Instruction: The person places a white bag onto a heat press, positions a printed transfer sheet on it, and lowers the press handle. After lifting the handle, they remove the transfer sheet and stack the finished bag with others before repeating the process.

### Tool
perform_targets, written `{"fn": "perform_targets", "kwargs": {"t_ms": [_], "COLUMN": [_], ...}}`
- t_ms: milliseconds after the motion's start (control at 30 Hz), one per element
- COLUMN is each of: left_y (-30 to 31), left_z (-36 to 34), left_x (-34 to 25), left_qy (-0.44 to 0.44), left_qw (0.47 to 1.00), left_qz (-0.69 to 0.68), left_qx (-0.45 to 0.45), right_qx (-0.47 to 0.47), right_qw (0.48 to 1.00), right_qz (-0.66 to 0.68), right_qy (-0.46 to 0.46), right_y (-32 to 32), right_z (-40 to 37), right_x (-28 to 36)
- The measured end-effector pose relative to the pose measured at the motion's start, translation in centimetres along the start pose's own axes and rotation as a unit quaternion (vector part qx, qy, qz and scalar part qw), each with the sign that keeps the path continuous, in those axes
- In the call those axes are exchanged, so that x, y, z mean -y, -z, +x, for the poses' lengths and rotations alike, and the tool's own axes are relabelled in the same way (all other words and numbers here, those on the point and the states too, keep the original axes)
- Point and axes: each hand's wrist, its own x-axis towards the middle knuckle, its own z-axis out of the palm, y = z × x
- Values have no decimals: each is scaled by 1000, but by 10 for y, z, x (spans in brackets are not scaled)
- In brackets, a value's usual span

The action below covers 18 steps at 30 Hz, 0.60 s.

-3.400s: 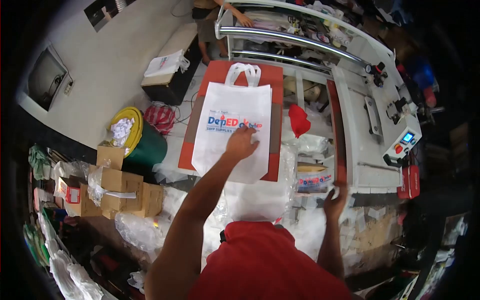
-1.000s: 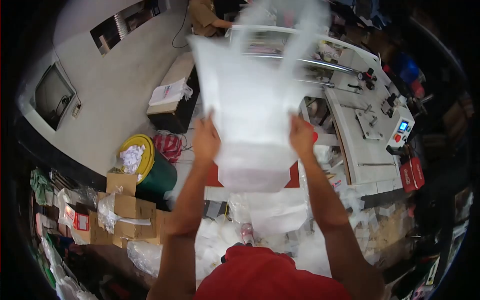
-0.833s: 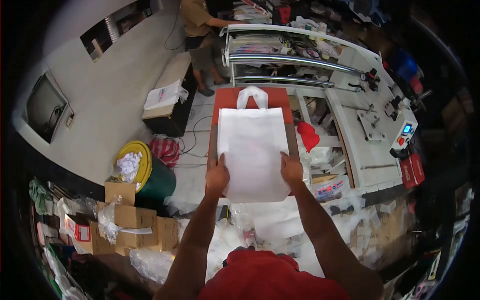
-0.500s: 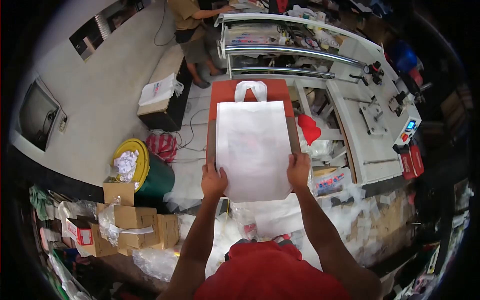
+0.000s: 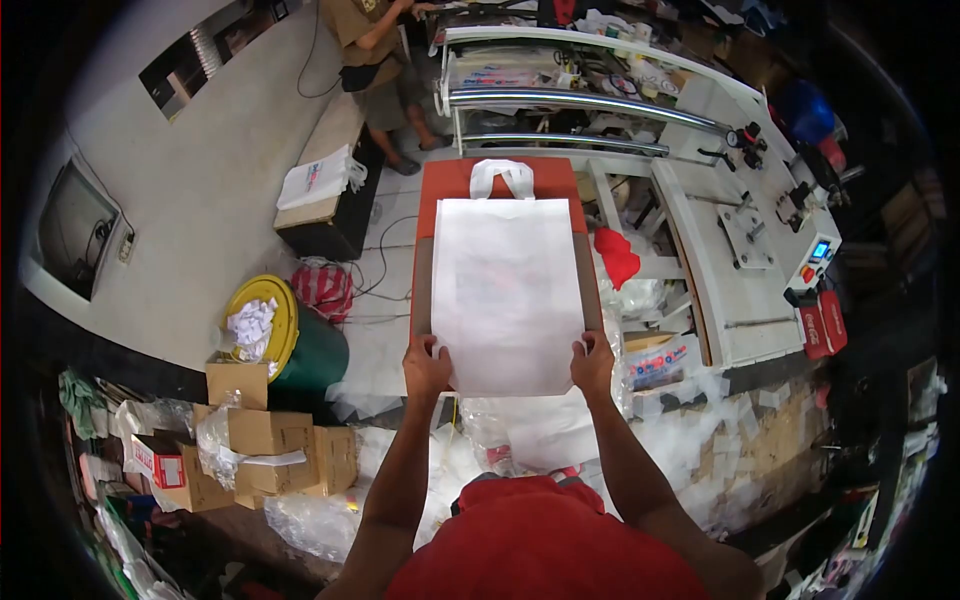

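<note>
Left hand (image 5: pixel 427 368) and right hand (image 5: pixel 593 362) pinch the white fabric tote bag (image 5: pixel 508 290) at 7 and 5 o'clock — uneven tugging could skew it off the orange flat pad (image 5: pixel 497 178).

Green bin with yellow rim (image 5: pixel 300 345) at 9 o'clock, cardboard boxes (image 5: pixel 265 435) at 8, red cloth (image 5: pixel 618 255) and control box (image 5: pixel 815 262) at 3, co-worker (image 5: pixel 375 40) at 11.

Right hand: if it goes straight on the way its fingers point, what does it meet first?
The white bag, whose near right corner the right hand grips; beyond it, probably the platen's brown side strip, though depth is unclear.
</note>
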Motion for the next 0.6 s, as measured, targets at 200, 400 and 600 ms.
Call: {"fn": "perform_targets", "kwargs": {"t_ms": [200,400,600], "left_y": [4,20,42], "left_z": [-8,-19,-109], "left_x": [-2,-27,68], "left_qy": [-15,45,78], "left_qw": [999,994,982], "left_qz": [-39,-103,71], "left_qx": [-16,-6,-155], "right_qx": [4,1,14], "right_qw": [1000,999,977], "right_qz": [-6,48,-179], "right_qy": [12,-21,-113], "right_y": [7,71,137], "right_z": [2,0,-11], "right_x": [5,-8,-263]}}
